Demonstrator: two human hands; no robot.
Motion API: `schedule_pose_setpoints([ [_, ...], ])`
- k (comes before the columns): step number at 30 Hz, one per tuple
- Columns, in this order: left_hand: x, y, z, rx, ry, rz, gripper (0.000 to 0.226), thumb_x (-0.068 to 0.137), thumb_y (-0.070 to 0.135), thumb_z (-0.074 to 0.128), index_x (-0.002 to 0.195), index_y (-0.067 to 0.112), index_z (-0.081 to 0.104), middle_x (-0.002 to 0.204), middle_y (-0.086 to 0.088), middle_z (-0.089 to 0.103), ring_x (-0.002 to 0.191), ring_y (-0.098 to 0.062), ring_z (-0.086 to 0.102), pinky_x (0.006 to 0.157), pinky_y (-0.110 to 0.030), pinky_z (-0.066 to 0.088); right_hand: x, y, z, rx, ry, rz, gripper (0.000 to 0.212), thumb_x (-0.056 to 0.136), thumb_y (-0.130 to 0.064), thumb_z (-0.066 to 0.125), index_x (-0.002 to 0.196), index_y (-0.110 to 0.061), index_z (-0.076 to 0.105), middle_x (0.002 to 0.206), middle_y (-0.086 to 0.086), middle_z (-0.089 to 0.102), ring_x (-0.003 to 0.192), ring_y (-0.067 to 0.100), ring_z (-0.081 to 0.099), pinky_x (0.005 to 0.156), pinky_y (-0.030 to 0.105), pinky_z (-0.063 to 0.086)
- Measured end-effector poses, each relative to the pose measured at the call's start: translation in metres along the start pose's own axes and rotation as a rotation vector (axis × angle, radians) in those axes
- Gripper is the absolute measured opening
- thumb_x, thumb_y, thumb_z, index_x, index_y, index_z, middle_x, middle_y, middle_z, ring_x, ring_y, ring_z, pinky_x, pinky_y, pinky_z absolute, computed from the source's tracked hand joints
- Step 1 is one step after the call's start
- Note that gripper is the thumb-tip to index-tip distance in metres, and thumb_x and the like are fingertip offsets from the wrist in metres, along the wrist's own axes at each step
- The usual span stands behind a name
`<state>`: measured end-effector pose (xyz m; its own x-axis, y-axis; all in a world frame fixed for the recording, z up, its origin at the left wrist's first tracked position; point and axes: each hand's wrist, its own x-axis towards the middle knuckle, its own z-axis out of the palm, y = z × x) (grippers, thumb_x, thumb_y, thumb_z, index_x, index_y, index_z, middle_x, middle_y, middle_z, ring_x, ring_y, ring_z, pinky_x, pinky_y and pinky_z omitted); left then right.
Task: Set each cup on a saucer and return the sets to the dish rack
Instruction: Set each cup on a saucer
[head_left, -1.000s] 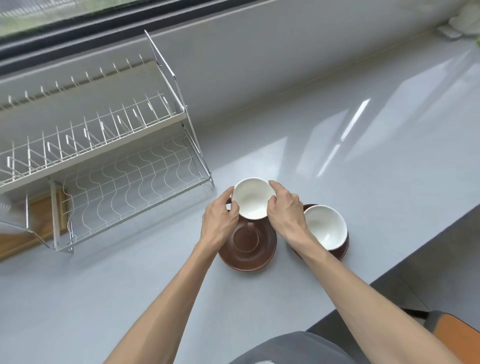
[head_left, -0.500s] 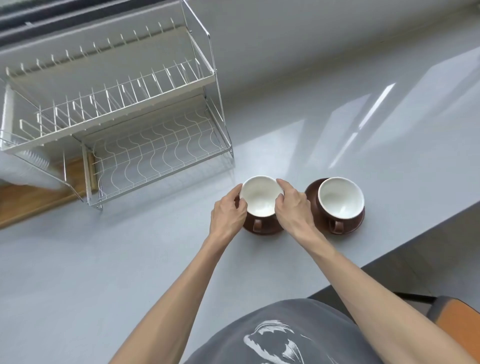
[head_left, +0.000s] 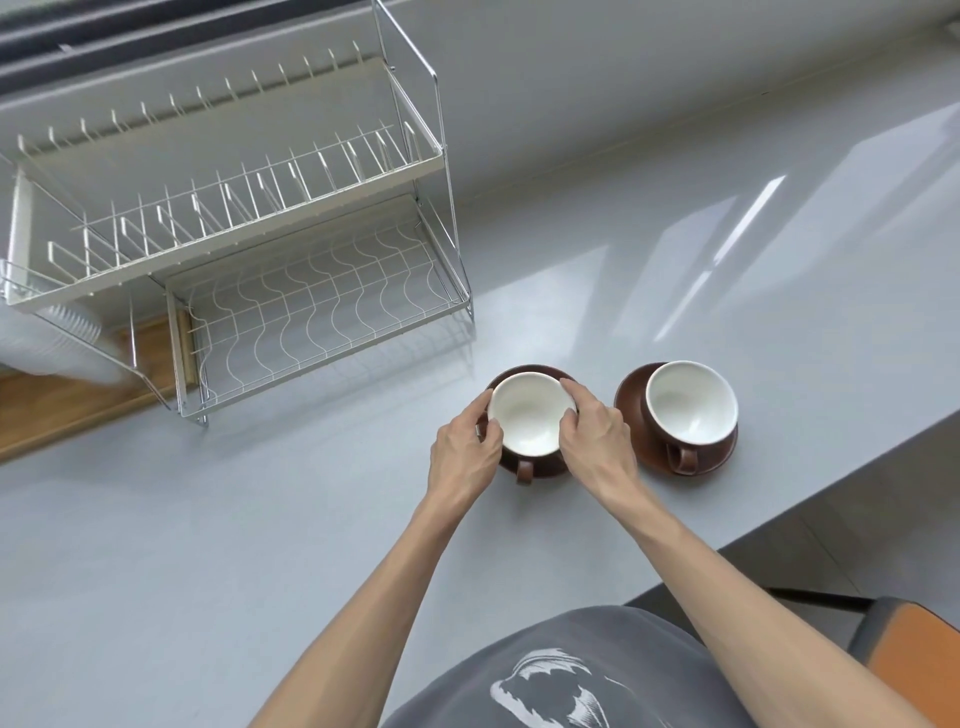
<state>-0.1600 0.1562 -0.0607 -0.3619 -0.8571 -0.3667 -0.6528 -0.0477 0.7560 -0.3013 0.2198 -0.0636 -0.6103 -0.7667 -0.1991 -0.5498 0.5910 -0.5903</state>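
Head view: both cups sit on saucers, pairing done. I see left hand (head_left: 464, 451) and right hand (head_left: 597, 441) gripping near cup (head_left: 530, 418) on its saucer (head_left: 540, 375); far set (head_left: 691, 410) waits, dish rack (head_left: 311, 291) holds neither.

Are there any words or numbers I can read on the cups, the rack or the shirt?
None: no words or numbers show anywhere.
The grey shirt carries only a white picture, no letters.
The two white-lined brown cups, their brown saucers and the white wire dish rack are plain.
The stack of clear plastic cups at the left is too blurred to check.
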Motion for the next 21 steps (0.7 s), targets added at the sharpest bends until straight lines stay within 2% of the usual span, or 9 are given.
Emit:
schedule_pose_setpoints([
  [4, 0.004, -0.001, 0.002, 0.011, 0.002, 0.007, 0.047, 0.095, 0.023, 0.046, 0.141, 0.032, 0.054, 0.105, 0.003, 0.072, 0.089, -0.027, 0.071, 0.087, -0.039, 0.052, 0.001, 0.001, 0.000, -0.002, 0.006, 0.009, 0.052, 0.095, -0.008, 0.039, 0.145, -0.019, 0.047, 0.103, 0.022, 0.072, 0.097, 0.043, 0.062, 0.082, 0.040, 0.045],
  [7, 0.005, -0.001, 0.003, -0.002, 0.007, 0.012, 0.046, 0.096, 0.023, 0.046, 0.141, 0.031, 0.054, 0.104, 0.005, 0.070, 0.091, -0.028, 0.071, 0.086, -0.038, 0.051, 0.001, 0.001, -0.001, -0.014, 0.012, 0.010, 0.052, 0.095, -0.007, 0.040, 0.144, -0.020, 0.048, 0.104, 0.021, 0.071, 0.099, 0.044, 0.061, 0.087, 0.043, 0.045],
  [16, 0.007, 0.007, 0.005, -0.020, -0.002, 0.000, 0.044, 0.096, 0.022, 0.047, 0.138, 0.031, 0.056, 0.084, 0.010, 0.061, 0.088, -0.031, 0.070, 0.084, -0.038, 0.050, 0.006, 0.004, -0.004, -0.025, 0.020, 0.008, 0.050, 0.096, -0.008, 0.039, 0.143, -0.020, 0.048, 0.109, 0.020, 0.071, 0.101, 0.045, 0.061, 0.087, 0.045, 0.046],
  [21, 0.008, 0.010, 0.006, -0.027, -0.001, 0.005, 0.043, 0.096, 0.021, 0.047, 0.136, 0.032, 0.057, 0.089, 0.003, 0.065, 0.086, -0.032, 0.070, 0.085, -0.039, 0.050, 0.009, 0.004, -0.005, -0.021, 0.021, 0.006, 0.050, 0.096, -0.008, 0.038, 0.143, -0.020, 0.048, 0.107, 0.020, 0.072, 0.100, 0.044, 0.062, 0.087, 0.046, 0.046],
])
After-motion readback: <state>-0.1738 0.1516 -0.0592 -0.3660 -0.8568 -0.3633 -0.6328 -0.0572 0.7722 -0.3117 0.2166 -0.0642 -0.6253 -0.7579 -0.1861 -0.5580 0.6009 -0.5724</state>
